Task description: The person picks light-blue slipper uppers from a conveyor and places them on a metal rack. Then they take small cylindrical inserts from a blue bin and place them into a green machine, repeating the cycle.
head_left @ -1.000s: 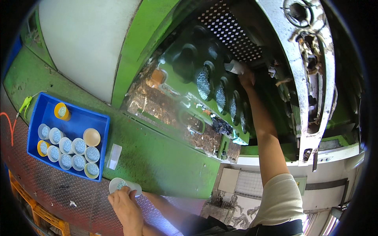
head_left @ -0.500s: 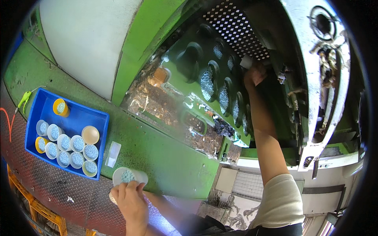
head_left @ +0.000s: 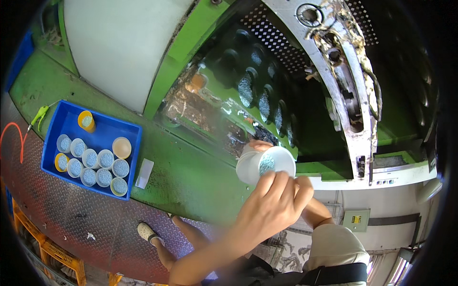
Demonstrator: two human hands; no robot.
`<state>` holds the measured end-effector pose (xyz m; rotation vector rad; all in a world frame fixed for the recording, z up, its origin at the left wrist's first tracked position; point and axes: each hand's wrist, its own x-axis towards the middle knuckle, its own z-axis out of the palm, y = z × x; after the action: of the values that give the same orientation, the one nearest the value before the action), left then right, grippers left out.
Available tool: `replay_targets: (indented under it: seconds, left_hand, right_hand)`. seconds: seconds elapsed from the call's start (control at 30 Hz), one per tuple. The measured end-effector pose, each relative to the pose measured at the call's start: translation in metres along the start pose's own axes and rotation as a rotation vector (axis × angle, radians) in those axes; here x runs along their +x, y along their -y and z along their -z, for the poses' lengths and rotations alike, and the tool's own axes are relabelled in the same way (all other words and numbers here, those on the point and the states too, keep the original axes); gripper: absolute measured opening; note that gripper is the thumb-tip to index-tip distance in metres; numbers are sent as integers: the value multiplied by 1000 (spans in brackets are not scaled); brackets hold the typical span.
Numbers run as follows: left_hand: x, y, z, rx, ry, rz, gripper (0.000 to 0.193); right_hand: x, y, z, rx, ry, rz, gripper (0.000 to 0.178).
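My left hand (head_left: 274, 202) reaches across from the lower edge, its fingers closed on the rim of a white plastic cup (head_left: 285, 159). Pale blue pellets (head_left: 267, 164) lie inside that cup, which is tilted with its mouth in view. Directly behind it is a second white cup (head_left: 244, 169), mostly covered. Fingers of my right hand (head_left: 260, 145) curl over this second cup; the rest of the hand is hidden behind the cups. Both cups are over the front edge of the green machine, near rows of round holes, several filled with blue pellets (head_left: 265, 105).
A blue tray (head_left: 107, 123) on the green ledge (head_left: 191, 167) holds several pellet-filled cups. A white card (head_left: 144, 174) lies beside it. A green air gun (head_left: 40, 114) with an orange hose is at far left. A thick metal arm (head_left: 329, 90) crosses the machine opening.
My right hand has come back out of the machine with its white cup. My left hand has carried the pellet cup rightward and up to it. The view has shifted.
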<state>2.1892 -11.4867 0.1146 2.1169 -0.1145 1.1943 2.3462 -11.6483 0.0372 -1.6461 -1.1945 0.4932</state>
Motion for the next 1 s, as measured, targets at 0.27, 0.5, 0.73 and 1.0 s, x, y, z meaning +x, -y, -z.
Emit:
replay_targets:
  seconds: [0.27, 0.5, 0.73, 1.0]
  left_hand:
    - [-6, -19, -57, -121, -79, 106, 27]
    - [-15, -11, -73, 43, 79, -15, 32]
    - [-95, 21, -51, -36, -25, 416, 40]
    - [-271, 36, -13, 376, 36, 1069, 45]
  right_hand:
    - [-32, 13, 11, 80, -99, -190, 54]
    - [-20, 17, 34, 84, -259, -236, 51]
    - [24, -92, 214, -668, -816, -511, 74]
    - [36, -222, 403, -1213, -530, -668, 94]
